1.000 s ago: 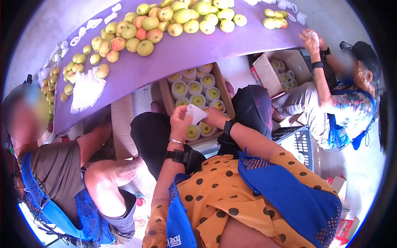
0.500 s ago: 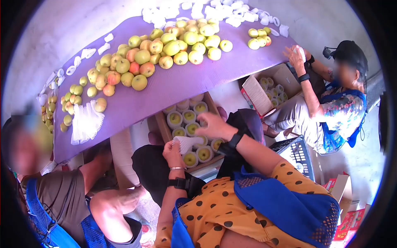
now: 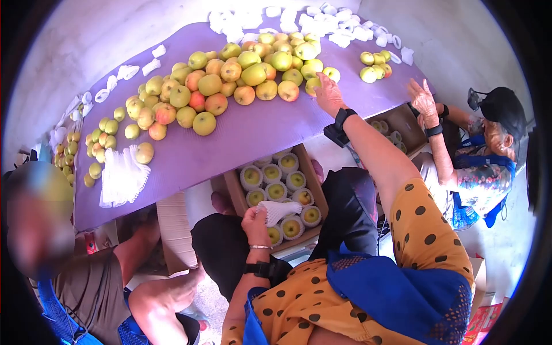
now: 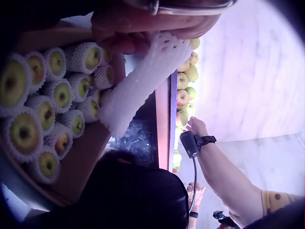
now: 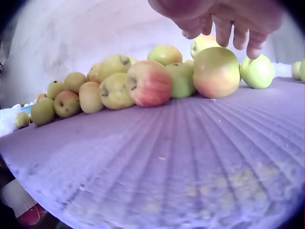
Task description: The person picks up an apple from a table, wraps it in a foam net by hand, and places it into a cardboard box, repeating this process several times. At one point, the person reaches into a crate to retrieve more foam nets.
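Note:
My left hand [image 3: 256, 227] pinches one end of a white foam net sleeve [image 4: 143, 81], which hangs slack and flattened over the carton [image 4: 78, 174]. In that carton stand rows of yellow-green apples [image 3: 292, 227], each in a foam net. Stretched out over the table, my right hand [image 3: 332, 96] is at the right end of a heap of bare apples [image 3: 210, 85]. In the right wrist view its fingers [image 5: 223, 33] point down, spread loosely, just above a large yellow-green apple [image 5: 217, 71] with a red blush.
The purple table [image 3: 241, 129] bears a stack of foam nets [image 3: 123, 178] at front left and loose nets [image 3: 339, 26] along the back. One person [image 3: 483, 155] sits at right by another carton [image 3: 405, 126]; a second person [image 3: 86, 276] sits close at left.
My right hand has let go of the foam net and moved from over the carton up to the apples on the table. My left hand keeps the net, now stretched out sideways.

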`<state>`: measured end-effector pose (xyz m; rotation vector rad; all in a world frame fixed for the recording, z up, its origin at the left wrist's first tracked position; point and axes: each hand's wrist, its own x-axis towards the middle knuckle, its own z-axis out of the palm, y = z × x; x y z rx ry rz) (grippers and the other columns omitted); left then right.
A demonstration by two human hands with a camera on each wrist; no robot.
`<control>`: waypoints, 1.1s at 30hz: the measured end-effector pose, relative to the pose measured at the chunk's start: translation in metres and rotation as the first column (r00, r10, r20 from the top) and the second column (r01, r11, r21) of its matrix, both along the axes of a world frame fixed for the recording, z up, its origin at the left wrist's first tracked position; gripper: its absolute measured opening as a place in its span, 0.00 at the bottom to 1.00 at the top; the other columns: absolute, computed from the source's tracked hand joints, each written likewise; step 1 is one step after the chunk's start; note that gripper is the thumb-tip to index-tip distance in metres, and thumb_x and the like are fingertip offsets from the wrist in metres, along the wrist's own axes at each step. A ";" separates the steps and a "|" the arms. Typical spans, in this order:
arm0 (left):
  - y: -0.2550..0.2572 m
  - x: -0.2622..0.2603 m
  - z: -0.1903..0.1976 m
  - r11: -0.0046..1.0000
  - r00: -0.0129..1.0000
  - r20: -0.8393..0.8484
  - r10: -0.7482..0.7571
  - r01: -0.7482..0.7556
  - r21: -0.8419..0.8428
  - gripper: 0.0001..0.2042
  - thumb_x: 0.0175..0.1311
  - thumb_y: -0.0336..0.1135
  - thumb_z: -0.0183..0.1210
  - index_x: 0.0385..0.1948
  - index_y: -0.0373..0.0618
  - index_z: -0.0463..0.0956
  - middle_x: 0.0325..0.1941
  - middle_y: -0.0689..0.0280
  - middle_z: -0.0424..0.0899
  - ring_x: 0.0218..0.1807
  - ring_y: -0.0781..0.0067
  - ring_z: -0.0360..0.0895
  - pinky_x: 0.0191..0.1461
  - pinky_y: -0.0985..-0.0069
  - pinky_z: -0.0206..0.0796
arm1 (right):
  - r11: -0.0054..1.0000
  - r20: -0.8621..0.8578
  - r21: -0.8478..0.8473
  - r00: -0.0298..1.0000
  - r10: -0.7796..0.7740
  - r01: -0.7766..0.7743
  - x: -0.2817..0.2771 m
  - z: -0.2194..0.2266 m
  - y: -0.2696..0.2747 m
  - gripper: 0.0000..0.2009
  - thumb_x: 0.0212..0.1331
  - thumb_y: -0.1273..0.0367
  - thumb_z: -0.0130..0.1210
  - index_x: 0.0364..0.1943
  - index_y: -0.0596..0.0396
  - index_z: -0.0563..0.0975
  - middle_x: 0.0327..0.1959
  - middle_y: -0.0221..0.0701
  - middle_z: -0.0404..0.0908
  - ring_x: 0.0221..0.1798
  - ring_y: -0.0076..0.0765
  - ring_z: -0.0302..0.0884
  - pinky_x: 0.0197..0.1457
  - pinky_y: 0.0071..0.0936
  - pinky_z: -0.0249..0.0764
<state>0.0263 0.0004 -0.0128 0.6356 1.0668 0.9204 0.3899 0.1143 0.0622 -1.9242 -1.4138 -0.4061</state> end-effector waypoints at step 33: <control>-0.003 0.009 -0.032 0.964 0.893 -0.421 0.156 -0.044 0.263 0.06 0.48 0.25 0.58 0.25 0.41 0.69 0.21 0.71 0.72 0.20 0.85 0.67 0.18 0.86 0.58 | 0.710 -0.863 0.346 -0.504 -0.015 -0.613 -0.212 -0.034 -0.171 0.20 0.48 0.68 0.54 0.47 0.60 0.68 0.43 0.31 0.72 0.46 0.25 0.68 0.50 0.23 0.62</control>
